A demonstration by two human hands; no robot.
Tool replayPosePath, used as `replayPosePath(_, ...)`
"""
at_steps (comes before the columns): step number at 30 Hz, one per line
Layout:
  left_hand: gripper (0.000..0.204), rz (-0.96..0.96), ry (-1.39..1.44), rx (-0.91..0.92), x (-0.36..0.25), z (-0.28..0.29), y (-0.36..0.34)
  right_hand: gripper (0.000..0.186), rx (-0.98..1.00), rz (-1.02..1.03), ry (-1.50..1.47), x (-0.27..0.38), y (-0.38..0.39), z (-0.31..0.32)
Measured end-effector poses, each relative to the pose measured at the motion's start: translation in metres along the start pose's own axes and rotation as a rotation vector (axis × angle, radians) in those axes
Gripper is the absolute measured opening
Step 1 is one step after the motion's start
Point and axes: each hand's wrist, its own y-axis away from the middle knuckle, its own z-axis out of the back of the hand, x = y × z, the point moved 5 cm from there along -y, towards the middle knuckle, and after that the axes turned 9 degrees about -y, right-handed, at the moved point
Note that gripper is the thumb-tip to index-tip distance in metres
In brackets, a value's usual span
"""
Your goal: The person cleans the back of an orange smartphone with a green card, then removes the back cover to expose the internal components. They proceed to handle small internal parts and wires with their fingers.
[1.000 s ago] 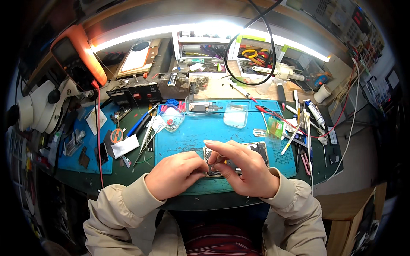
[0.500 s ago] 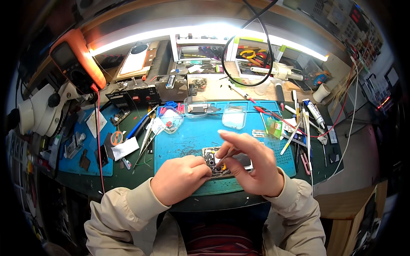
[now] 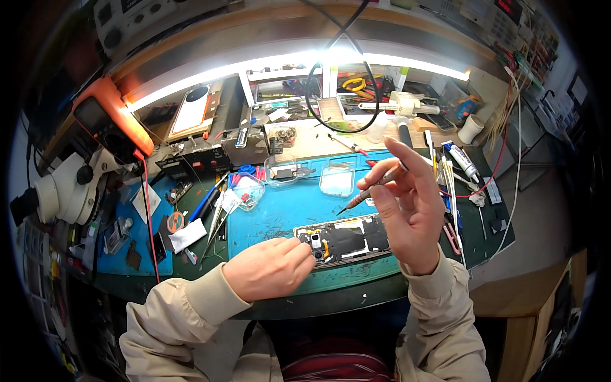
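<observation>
An opened smartphone (image 3: 349, 240) lies on the blue work mat, its black inner parts, camera area and an orange flex strip showing. My left hand (image 3: 270, 268) is closed at the phone's left end, fingers curled against its edge; the fingertips are partly hidden. Raised over the right end of the phone, my right hand (image 3: 415, 224) grips a slim screwdriver (image 3: 360, 200) between thumb and fingers. Its dark tip points down and left, apart from the phone. The phone's right end is hidden behind this hand.
Beyond the phone, clear plastic trays (image 3: 337, 178) stand on the mat (image 3: 267, 219). An orange multimeter (image 3: 113, 121) and a white microscope part (image 3: 60, 188) are at left. Tweezers, brushes and a glue tube (image 3: 463, 162) lie at right. A black cable loop (image 3: 309, 95) hangs overhead.
My right hand has lifted the screwdriver off the phone, up and to the right, uncovering more of the phone. My left hand stays at the phone's left end. The view has shifted slightly.
</observation>
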Motion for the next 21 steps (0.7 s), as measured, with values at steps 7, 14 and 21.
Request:
replayPosePath(7, 0.012, 0.292, 0.203, -0.094, 0.049, 0.001, -0.015, 0.052, -0.081, 0.086, 0.036, 0.001, -0.002, 0.003)
replayPosePath(14, 0.011, 0.380, 0.191, -0.231, 0.089, -0.029, -0.073, 0.050, -0.054, 0.085, 0.107, -0.010, -0.001, -0.003)
replayPosePath(21, 0.009, 0.455, 0.328, -0.288, 0.085, -0.020, -0.052, 0.052, -0.024, -0.032, 0.022, -0.019, 0.005, -0.010)
